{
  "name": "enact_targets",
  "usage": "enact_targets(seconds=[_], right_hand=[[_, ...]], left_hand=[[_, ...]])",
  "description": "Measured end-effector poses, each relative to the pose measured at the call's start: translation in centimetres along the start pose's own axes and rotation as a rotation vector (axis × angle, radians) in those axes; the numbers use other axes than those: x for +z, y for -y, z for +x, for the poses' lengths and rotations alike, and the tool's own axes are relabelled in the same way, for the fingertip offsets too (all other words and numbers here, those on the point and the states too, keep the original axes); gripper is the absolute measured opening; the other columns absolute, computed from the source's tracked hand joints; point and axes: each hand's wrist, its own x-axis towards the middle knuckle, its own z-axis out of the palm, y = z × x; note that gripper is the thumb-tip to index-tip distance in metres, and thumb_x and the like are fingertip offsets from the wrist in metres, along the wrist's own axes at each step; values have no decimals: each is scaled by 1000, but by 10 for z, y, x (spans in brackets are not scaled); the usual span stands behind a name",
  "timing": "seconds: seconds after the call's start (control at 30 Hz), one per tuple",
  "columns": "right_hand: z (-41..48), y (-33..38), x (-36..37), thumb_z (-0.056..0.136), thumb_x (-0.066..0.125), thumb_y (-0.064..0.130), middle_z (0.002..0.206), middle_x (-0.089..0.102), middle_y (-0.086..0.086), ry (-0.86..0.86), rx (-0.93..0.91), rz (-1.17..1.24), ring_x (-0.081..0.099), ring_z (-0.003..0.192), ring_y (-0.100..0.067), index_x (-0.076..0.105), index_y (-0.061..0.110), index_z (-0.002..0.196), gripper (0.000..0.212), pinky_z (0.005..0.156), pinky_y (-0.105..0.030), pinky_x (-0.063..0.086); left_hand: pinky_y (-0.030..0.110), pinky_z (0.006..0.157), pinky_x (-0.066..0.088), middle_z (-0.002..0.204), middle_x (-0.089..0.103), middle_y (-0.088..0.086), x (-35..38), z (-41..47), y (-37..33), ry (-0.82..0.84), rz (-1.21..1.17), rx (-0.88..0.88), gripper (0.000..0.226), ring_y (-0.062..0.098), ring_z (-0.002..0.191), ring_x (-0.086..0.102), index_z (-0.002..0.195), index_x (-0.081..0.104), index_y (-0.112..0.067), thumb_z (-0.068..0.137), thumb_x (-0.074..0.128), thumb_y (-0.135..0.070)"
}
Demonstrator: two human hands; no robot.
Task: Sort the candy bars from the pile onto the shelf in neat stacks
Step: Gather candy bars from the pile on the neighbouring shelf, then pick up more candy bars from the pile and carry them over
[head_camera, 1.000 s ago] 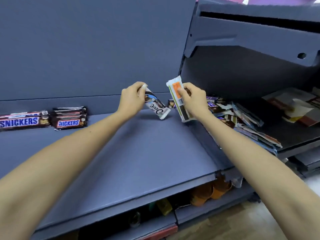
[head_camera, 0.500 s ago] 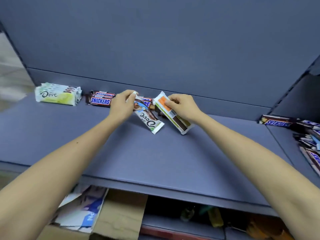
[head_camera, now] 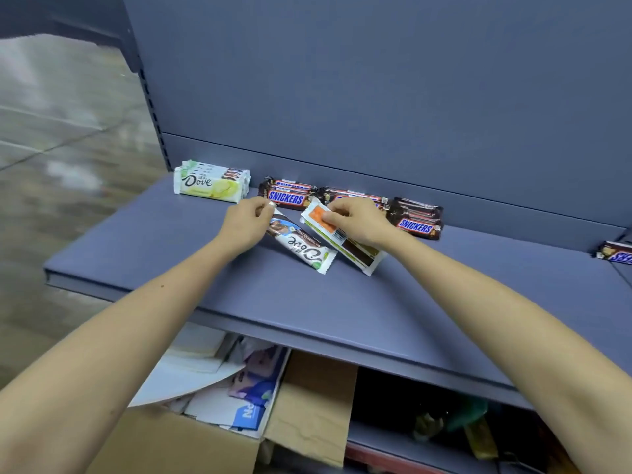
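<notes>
My left hand (head_camera: 244, 222) pinches the top end of a white and brown Dove bar (head_camera: 301, 244), which slants down to the right just above the grey shelf (head_camera: 307, 302). My right hand (head_camera: 355, 218) holds a second white bar with an orange patch and a barcode (head_camera: 342, 239), turned back side up, right beside the first. Behind my hands, along the back wall, lie a stack of pale green Dove bars (head_camera: 210, 181) and three stacks of Snickers bars (head_camera: 287, 195) (head_camera: 352, 196) (head_camera: 415, 218).
Another Snickers bar (head_camera: 615, 253) lies at the far right edge. The shelf's left end (head_camera: 51, 271) opens onto a floor aisle. Below the shelf stands an open cardboard box (head_camera: 307, 405) with papers and booklets.
The view has swung left from the pile toward the sorted stacks. Both hands have carried their bars along, low over the shelf in front of the Snickers stacks.
</notes>
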Motion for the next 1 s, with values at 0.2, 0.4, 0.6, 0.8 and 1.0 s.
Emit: enact_targets(seconds=[0.2, 0.4, 0.6, 0.8, 1.0], right_hand=[[2, 21, 14, 95, 50, 29, 101, 66, -15, -4, 2, -25, 58, 94, -27, 66, 5, 101, 30, 81, -37, 43], [2, 36, 31, 92, 55, 29, 101, 67, -1, -38, -9, 29, 54, 86, -12, 69, 12, 98, 23, 73, -25, 37], [11, 57, 47, 91, 56, 24, 75, 60, 4, -210, 112, 387, 51, 70, -9, 67, 13, 84, 17, 64, -20, 39], [24, 84, 62, 100, 39, 13, 79, 56, -5, -277, 326, 1346, 56, 72, -13, 54, 5, 88, 20, 77, -32, 52], [29, 107, 69, 103, 27, 24, 78, 53, -10, -241, 389, 1786, 53, 71, -18, 53, 2, 83, 39, 67, -28, 46]], left_hand=[[15, 73, 30, 108, 66, 4, -16, -6, 19, 32, 17, 18, 23, 12, 87, 48, 107, 64, -11, 93, 46, -18], [17, 78, 32, 111, 62, -1, -25, -17, 29, 95, -73, 94, 24, 11, 91, 50, 109, 62, -12, 95, 47, -25], [17, 73, 40, 97, 63, -8, -34, -28, 33, 188, -265, 107, 23, 6, 85, 54, 101, 61, -23, 96, 44, -38], [25, 73, 50, 102, 66, 0, -38, -41, 33, 301, -411, 94, 31, 8, 83, 57, 104, 61, -23, 96, 39, -43], [23, 69, 46, 95, 65, 0, -43, -49, 27, 391, -618, -34, 33, 14, 86, 55, 108, 59, -17, 97, 38, -41]])
